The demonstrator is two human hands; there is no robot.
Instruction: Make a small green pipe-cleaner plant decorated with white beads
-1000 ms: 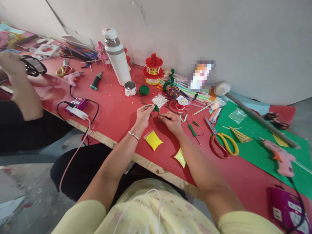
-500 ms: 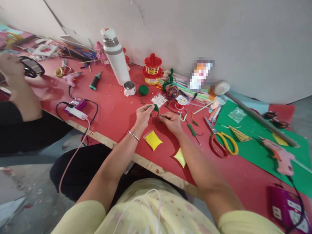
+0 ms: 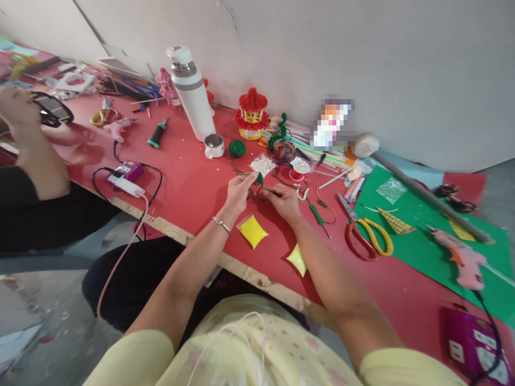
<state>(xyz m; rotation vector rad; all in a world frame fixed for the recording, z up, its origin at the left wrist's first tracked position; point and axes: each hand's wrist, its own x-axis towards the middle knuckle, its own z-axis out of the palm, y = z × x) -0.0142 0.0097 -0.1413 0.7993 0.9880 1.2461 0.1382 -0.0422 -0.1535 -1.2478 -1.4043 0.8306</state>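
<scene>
Pinched between the fingertips of my left hand (image 3: 238, 193) is a small dark green piece (image 3: 259, 178). My right hand (image 3: 284, 202) is closed close beside it, its fingertips on a thin dark strand that loops down from the green piece. A green yarn ball (image 3: 237, 148) and a bag of white beads (image 3: 263, 165) lie just beyond my hands. Nearer me are a bright yellow packet (image 3: 253, 231) and a paler yellow one (image 3: 297, 260), partly behind my right forearm. A green-handled hook tool (image 3: 316, 214) lies right of my right hand.
A white thermos (image 3: 195, 102) and metal cup (image 3: 214, 146) stand behind. Large scissors (image 3: 368, 233), a pink glue gun (image 3: 462, 257) and a purple power box (image 3: 477, 343) are at right. Another person's arm (image 3: 38, 150) rests at left, beside a corded purple box (image 3: 127, 171).
My left hand and the green piece have shifted very slightly to the right. My right hand has hardly moved; both hands keep their hold.
</scene>
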